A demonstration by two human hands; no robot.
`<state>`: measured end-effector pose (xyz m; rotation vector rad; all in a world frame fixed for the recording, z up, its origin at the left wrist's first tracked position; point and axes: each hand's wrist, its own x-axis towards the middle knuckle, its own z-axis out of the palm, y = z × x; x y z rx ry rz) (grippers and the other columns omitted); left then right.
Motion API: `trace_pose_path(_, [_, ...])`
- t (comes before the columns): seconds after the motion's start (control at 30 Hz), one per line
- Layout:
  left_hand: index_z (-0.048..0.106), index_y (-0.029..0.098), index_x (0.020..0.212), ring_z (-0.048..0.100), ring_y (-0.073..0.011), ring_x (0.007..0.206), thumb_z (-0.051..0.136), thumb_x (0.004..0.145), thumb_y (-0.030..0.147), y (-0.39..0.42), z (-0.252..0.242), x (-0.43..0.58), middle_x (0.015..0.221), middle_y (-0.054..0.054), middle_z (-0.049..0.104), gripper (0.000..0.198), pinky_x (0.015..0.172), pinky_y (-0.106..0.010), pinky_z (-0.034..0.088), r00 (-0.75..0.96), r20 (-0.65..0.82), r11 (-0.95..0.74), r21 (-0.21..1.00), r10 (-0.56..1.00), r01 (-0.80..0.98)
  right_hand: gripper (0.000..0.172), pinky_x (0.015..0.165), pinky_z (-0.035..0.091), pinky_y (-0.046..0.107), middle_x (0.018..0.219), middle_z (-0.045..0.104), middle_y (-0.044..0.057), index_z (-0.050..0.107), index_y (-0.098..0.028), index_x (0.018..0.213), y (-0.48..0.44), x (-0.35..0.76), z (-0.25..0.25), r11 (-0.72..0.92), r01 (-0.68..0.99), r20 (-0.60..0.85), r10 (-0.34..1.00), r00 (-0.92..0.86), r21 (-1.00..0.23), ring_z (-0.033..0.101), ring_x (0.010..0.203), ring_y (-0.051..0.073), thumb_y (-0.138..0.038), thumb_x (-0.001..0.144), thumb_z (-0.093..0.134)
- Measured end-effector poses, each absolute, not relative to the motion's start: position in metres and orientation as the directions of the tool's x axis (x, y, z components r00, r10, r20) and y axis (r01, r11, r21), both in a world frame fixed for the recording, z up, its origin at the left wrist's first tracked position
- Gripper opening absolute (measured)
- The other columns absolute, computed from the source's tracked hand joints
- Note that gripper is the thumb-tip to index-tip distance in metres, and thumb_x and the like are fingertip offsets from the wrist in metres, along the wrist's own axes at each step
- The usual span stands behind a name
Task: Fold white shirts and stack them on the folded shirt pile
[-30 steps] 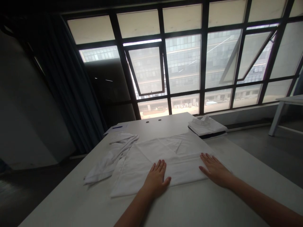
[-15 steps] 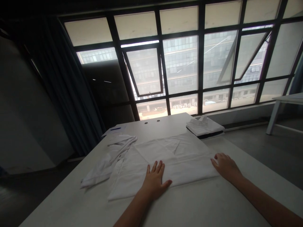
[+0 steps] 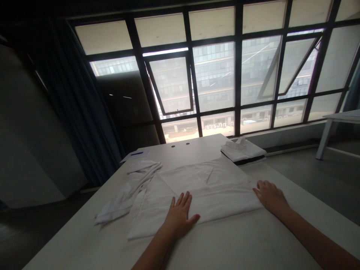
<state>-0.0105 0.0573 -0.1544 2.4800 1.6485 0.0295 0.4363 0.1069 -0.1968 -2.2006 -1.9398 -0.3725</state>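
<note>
A white shirt (image 3: 225, 193) lies spread and partly folded on the white table (image 3: 225, 247), with a few creases across its middle. My left hand (image 3: 180, 215) rests palm down near its front edge, fingers spread and thumb out to the side. At the shirt's right edge, my right hand (image 3: 271, 197) has curled fingers, with the thumb against the cloth. The fingertips there are partly hidden, but they seem to pinch the edge. Left of the shirt, more bunched white cloth (image 3: 120, 202) lies loosely, like a sleeve or part of a garment.
A folded stack of white garments (image 3: 243, 150), with something dark beneath, sits at the table's far right edge. Paper with a blue pen (image 3: 137, 153) lies at the far left corner. Beyond are windows (image 3: 213, 78) and a dark curtain (image 3: 75, 101). Another table (image 3: 341, 117) stands at right.
My left hand has slid slightly left over the shirt. My right hand has shifted a little to the right, its thumb now closer to the fingers.
</note>
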Motion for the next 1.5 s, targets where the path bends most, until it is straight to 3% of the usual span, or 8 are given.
trace_pose_path(0.13, [0.016, 0.022, 0.161, 0.005, -0.0328, 0.155, 0.030, 0.091, 0.079, 0.057, -0.156, -0.009, 0.167, -0.004, 0.007, 0.092, 0.123, -0.059, 0.005, 0.383, -0.067, -0.373, 0.130, 0.921, 0.919, 0.023, 0.082, 0.046, 0.040, 0.108, 0.066, 0.016, 0.067, -0.016, 0.104, 0.101, 0.419, -0.176, -0.064, 0.998, 0.370, 0.927, 0.069, -0.026, 0.062, 0.098, 0.030, -0.028, 0.094, 0.050])
trace_pose_path(0.27, [0.017, 0.022, 0.161, 0.006, -0.0324, 0.155, 0.031, 0.091, 0.078, 0.058, -0.158, -0.009, 0.167, -0.003, 0.008, 0.090, 0.123, -0.060, 0.005, 0.386, -0.044, -0.378, 0.124, 0.921, 0.917, 0.027, 0.101, 0.043, 0.042, 0.126, 0.065, 0.015, 0.072, -0.018, 0.091, 0.088, 0.369, -0.160, 0.308, 0.938, 0.315, 0.916, -0.248, -0.158, 0.057, 0.120, 0.029, -0.013, 0.089, 0.045])
trace_pose_path(0.37, [0.018, 0.023, 0.161, 0.007, -0.0308, 0.155, 0.032, 0.097, 0.066, 0.059, -0.162, -0.010, 0.167, -0.003, 0.009, 0.078, 0.123, -0.060, 0.007, 0.390, -0.037, -0.384, 0.108, 0.920, 0.917, 0.031, 0.112, 0.037, 0.045, 0.139, 0.061, 0.013, 0.073, -0.019, 0.107, 0.077, 0.307, -0.157, 0.536, 0.796, 0.279, 0.839, -0.467, -0.280, 0.051, 0.132, 0.029, -0.017, 0.085, 0.051])
trace_pose_path(0.57, [0.023, 0.022, 0.160, 0.013, -0.0243, 0.154, 0.031, 0.096, 0.026, 0.066, -0.167, -0.013, 0.167, -0.002, 0.015, 0.064, 0.124, -0.054, 0.013, 0.394, -0.027, -0.391, 0.081, 0.919, 0.917, 0.052, 0.117, 0.035, 0.041, 0.149, 0.052, 0.015, 0.055, -0.011, 0.141, 0.086, 0.187, -0.167, 0.505, 0.627, 0.204, 0.848, -0.490, -0.593, 0.047, 0.139, 0.025, -0.022, 0.093, 0.039])
trace_pose_path(0.7, [0.026, 0.016, 0.159, 0.020, -0.0196, 0.153, 0.032, 0.096, 0.025, 0.069, -0.165, -0.019, 0.165, -0.005, 0.023, 0.064, 0.125, -0.044, 0.017, 0.400, 0.005, -0.398, 0.106, 0.917, 0.911, 0.058, 0.123, 0.020, 0.049, 0.159, 0.035, 0.020, 0.044, -0.003, 0.149, 0.097, 0.171, -0.176, 0.534, 0.709, 0.219, 0.843, -0.492, -0.460, 0.027, 0.150, 0.032, -0.033, 0.099, 0.036])
trace_pose_path(0.87, [0.024, 0.019, 0.160, 0.020, -0.0203, 0.153, 0.031, 0.101, 0.039, 0.068, -0.170, -0.025, 0.166, -0.005, 0.022, 0.063, 0.125, -0.043, 0.016, 0.402, 0.060, -0.407, 0.129, 0.914, 0.904, 0.079, 0.124, 0.007, 0.054, 0.165, 0.021, 0.016, 0.031, -0.010, 0.157, 0.099, 0.212, -0.189, 0.592, 0.746, 0.178, 0.805, -0.566, -0.306, 0.014, 0.153, 0.034, -0.064, 0.099, 0.031])
trace_pose_path(1.13, [0.030, 0.021, 0.158, 0.019, -0.0264, 0.153, 0.026, 0.102, 0.061, 0.081, -0.174, -0.065, 0.165, -0.007, 0.023, 0.069, 0.124, -0.049, 0.015, 0.220, 0.041, -0.222, 0.083, 0.975, 0.971, 0.084, 0.124, 0.009, 0.053, 0.165, 0.024, 0.009, 0.030, -0.018, 0.158, 0.129, 0.336, -0.211, 0.375, 0.912, 0.122, 0.926, -0.358, -0.168, 0.017, 0.153, 0.030, -0.073, 0.096, 0.021])
trace_pose_path(1.5, [0.031, 0.023, 0.158, 0.020, -0.0255, 0.153, 0.025, 0.103, 0.060, 0.053, -0.180, -0.133, 0.164, -0.006, 0.024, 0.066, 0.124, -0.048, 0.015, 0.197, 0.072, -0.196, -0.011, 0.978, 0.980, 0.079, 0.122, 0.020, 0.056, 0.162, 0.032, 0.010, 0.036, -0.019, 0.155, 0.111, 0.396, -0.231, 0.305, 0.947, 0.202, 0.938, -0.280, -0.101, 0.026, 0.150, 0.032, -0.070, 0.096, 0.026])
